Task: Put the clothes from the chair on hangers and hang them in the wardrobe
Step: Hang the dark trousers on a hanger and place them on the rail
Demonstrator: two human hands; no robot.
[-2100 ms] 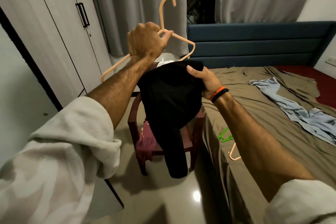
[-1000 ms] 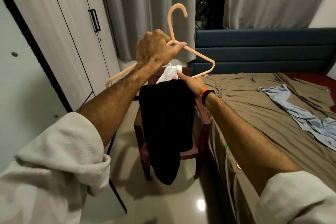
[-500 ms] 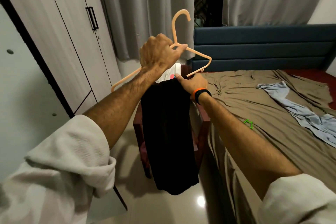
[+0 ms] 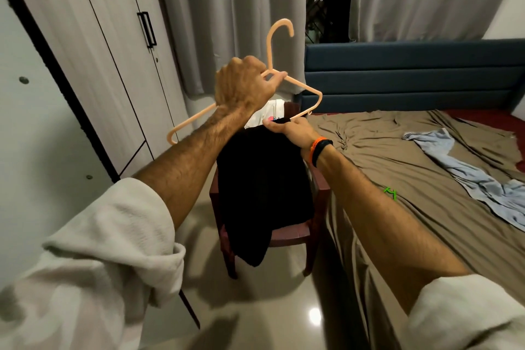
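Dim bedroom — left hand (image 4: 244, 85) gripping peach hanger (image 4: 305, 88), right hand (image 4: 289, 128) pinching black garment (image 4: 261, 179) above chair (image 4: 318, 202).

No text, label, brand or number is readable here — the white cloth (image 4: 272, 113) carries a small coloured print, but too blurred.

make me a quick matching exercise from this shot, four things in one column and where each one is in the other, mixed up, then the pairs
Things:
1. peach hanger
2. black garment
3. blue cloth
4. white garment

Places:
A. spread on the bed
B. held up in the left hand
C. on the chair, behind the black one
D. pinched at its top edge by the right hand

Pairs: 1-B, 2-D, 3-A, 4-C
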